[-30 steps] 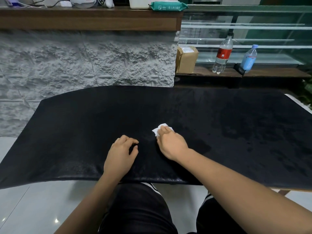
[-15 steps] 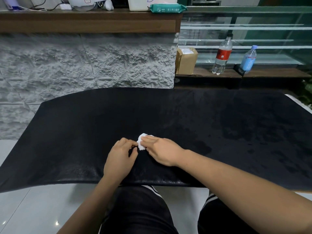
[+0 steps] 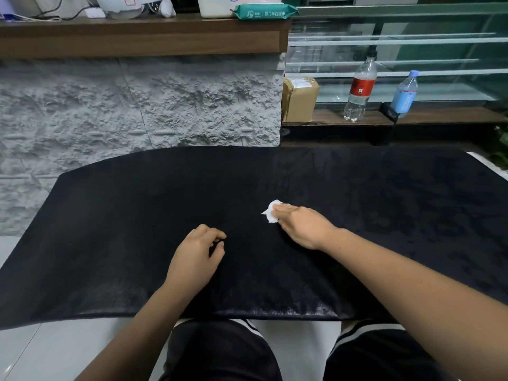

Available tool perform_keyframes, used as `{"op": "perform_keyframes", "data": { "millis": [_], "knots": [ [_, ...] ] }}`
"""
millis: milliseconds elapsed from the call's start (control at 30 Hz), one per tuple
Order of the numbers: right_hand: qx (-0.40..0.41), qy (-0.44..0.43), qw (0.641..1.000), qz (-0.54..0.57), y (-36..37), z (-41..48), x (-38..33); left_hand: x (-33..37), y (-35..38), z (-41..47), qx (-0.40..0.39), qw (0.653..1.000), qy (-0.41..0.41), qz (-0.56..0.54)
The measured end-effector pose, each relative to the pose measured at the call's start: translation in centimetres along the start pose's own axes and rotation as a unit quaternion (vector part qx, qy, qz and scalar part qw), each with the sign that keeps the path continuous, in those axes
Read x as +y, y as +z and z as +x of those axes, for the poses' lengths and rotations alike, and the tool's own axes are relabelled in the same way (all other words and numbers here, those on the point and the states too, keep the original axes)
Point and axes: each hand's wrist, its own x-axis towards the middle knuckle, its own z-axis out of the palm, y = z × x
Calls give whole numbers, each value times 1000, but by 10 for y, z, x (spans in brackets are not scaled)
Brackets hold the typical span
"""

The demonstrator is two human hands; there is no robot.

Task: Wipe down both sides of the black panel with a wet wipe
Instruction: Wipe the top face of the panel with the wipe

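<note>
The black panel [image 3: 110, 243] lies flat across the person's lap, wide to both sides of the hands, its near edge over the knees. The right hand [image 3: 305, 226] rests on the panel with its fingers [image 3: 287, 209] bent down over a crumpled white wet wipe [image 3: 271, 214]. They hold it bunched and pressed to the dark surface. The wipe sticks out just beyond and to the left of those fingertips, touching the panel about midway along its width.

The left hand [image 3: 193, 259] sits on the panel nearer the body, well apart from the wipe. Its fingers [image 3: 211, 234] are loosely curled with the tips down on the surface, the thumb close beside them, and nothing is in its grasp. Damp-looking patches mark the panel to the right of the right hand's fingers.

Far beyond the fingertips stands a rough grey stone wall [image 3: 137, 105] topped by a wooden shelf [image 3: 137, 39] carrying a green wipe pack [image 3: 265, 11]. To the right of it a cardboard box [image 3: 301, 99], a red-labelled bottle [image 3: 360, 89] and a blue bottle [image 3: 405, 94] stand on a low ledge [image 3: 453, 116].
</note>
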Motion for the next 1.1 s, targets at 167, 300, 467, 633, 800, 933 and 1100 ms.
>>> {"op": "perform_keyframes", "data": {
  "millis": [167,300,467,633,800,933,1100],
  "knots": [
    [-16,54,998,-24,-10,-3,27,3,6,24,-10,1000,4,6],
    [-29,88,995,-33,-13,0,42,4,13,43,-18,1000,7,6],
    [-10,97,995,-14,-15,4,58,6,23,66,-28,999,19,13],
    [-3,97,995,-13,-15,12,76,5,33,93,-33,999,32,25],
    [-6,103,995,-2,-17,21,94,4,43,122,-40,997,45,51],
    [-3,117,993,-6,-20,29,107,-1,51,147,-44,996,45,68],
    [-10,116,993,-16,-19,40,117,-14,60,175,-36,995,38,81]
  ]
}}
